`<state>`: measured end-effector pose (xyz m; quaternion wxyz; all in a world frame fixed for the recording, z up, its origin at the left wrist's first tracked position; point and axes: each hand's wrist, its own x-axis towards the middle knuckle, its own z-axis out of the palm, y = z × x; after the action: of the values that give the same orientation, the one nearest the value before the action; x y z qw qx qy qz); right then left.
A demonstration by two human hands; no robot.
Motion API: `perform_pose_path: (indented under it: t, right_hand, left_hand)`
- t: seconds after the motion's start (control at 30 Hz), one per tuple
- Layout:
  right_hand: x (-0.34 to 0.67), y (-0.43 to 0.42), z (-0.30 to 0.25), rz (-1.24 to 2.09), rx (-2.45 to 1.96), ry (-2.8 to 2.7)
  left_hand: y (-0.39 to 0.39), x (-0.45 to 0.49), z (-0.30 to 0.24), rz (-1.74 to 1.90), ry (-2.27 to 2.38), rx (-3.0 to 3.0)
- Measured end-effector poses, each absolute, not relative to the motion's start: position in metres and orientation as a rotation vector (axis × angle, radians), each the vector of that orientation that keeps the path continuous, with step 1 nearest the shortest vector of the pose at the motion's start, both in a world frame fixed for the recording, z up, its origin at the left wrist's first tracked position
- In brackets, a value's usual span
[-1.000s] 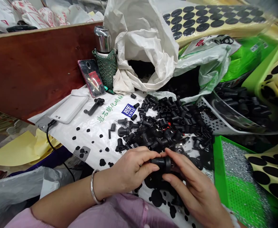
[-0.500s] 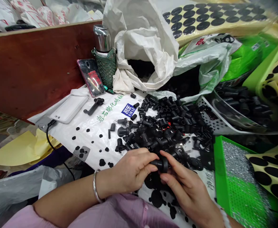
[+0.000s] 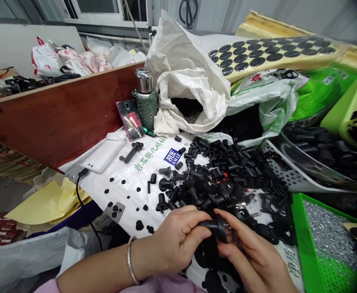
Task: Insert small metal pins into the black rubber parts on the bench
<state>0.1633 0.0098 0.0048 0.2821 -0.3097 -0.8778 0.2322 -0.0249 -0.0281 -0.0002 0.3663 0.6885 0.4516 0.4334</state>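
Note:
Low over the pile, both hands are at one black plastic part (image 3: 220,228) with a narrow stem and a wide round flange. My left hand (image 3: 178,238), with a silver bangle on its wrist, pinches the stem between thumb and fingers. On the flange side, my right hand (image 3: 251,250) has its thumb and fingers closed about the rim. A small shiny bit shows near the right fingertips, too small to name. Just beyond lies a heap of black plastic parts (image 3: 197,185), short tubes and flanged pieces mixed. Black round pads (image 3: 212,280) lie below the hands.
A green tray (image 3: 303,232) of small metal pieces stands at right, beside a perforated white basket (image 3: 279,167). Behind the heap is an open white sack (image 3: 193,81). A phone (image 3: 130,120), a flask (image 3: 146,101) and a white corded device (image 3: 103,156) sit at left.
The view has tilted up and shifted, so the scene sits lower and more of the wall shows. Both hands keep hold of the black flanged part, its flange turned slightly.

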Motion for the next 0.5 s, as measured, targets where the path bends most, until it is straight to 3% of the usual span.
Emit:
perform_pose_path:
  t: [0.17, 0.37, 0.5]
  right_hand:
    - [0.159, 0.017, 0.016, 0.69, -0.86, -2.345]
    - [0.211, 0.038, 0.018, 0.412, -1.109, -2.217]
    - [0.255, 0.042, 0.005, 0.286, -1.259, -2.152]
  left_hand:
    - [-0.018, -0.049, 0.001, 1.114, 1.207, 1.751]
    - [0.027, -0.124, -0.02, 1.128, 1.926, 1.833]
    - [0.05, -0.151, -0.037, 0.992, 2.048, 1.818]
